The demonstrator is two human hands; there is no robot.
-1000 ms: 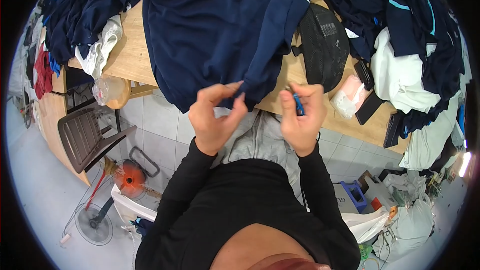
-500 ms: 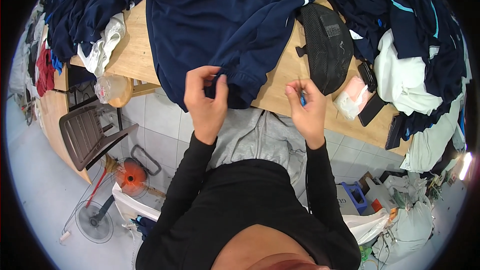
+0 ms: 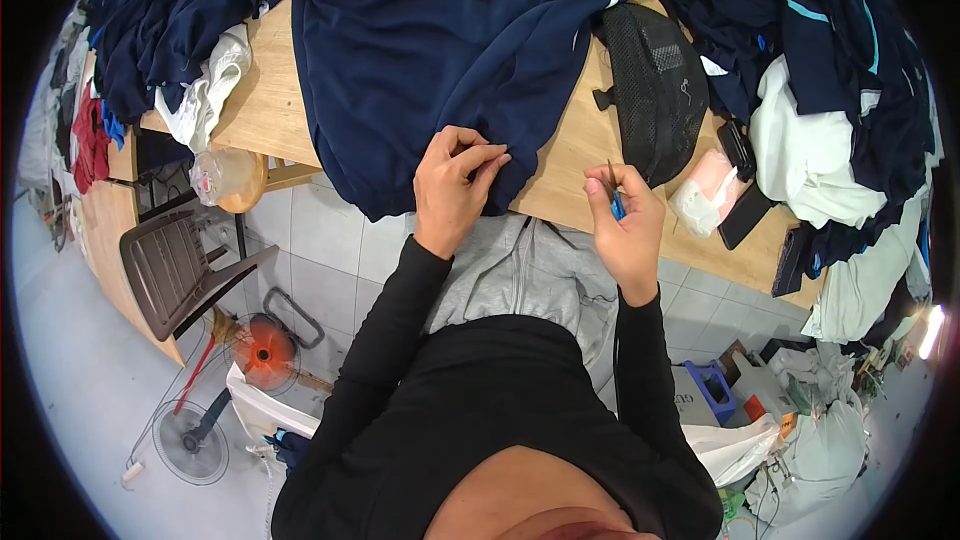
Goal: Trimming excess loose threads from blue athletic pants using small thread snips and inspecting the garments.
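Observation:
A large navy blue garment (image 3: 400, 70) lies spread over the wooden table, its near edge hanging over the front. My left hand (image 3: 455, 185) is closed on this garment near that edge, thumb and fingertips pinched together on the cloth. To its right, over the table's front edge, my right hand (image 3: 628, 225) is closed around small thread snips (image 3: 617, 206) with blue handles. A thin metal blade points up past the fingers. The snips are apart from the garment, and most of their body is hidden in the palm.
Right of the garment lie a black mesh pouch (image 3: 655, 90), a pink tissue pack (image 3: 708, 190) and a dark phone (image 3: 745, 218). Navy clothes (image 3: 190, 20) heap at the far left, with more piled right beside a white cloth (image 3: 810, 150). A brown chair (image 3: 170, 265) stands left.
My left hand has moved right and closed its fingertips on the garment, whose gathered edge has been turned and flattened. My right hand has shifted slightly right and down, showing more of the snips.

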